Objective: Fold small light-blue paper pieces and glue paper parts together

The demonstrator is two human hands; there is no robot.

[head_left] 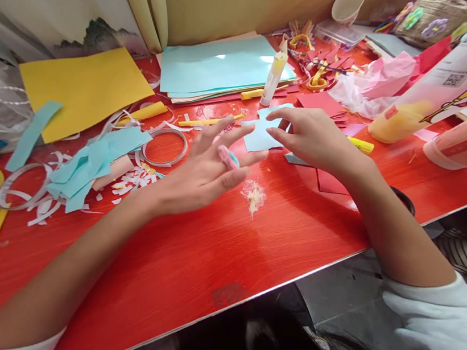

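Note:
My left hand (211, 169) hovers over the red table with its fingers spread and nothing in its grip; a pink and blue ring sits on one finger. To its right, my right hand (305, 134) is bent over light blue paper pieces (260, 135), thumb and forefinger near the paper's right side. Whether those fingertips hold anything is too small to tell. A small tuft of pale fibres (254, 196) lies on the table just below my left hand. Behind the blue pieces stands a glue stick (273, 81), uncapped and slightly tilted.
Blue paper strips (86, 165), white shreds and tape rings (164, 148) cover the left. Yellow sheets (85, 91) and a blue stack (219, 68) lie at the back. Red paper (321, 107), pink tissue (376, 81), bottles (429, 92) and a paper cup (349, 5) are at right.

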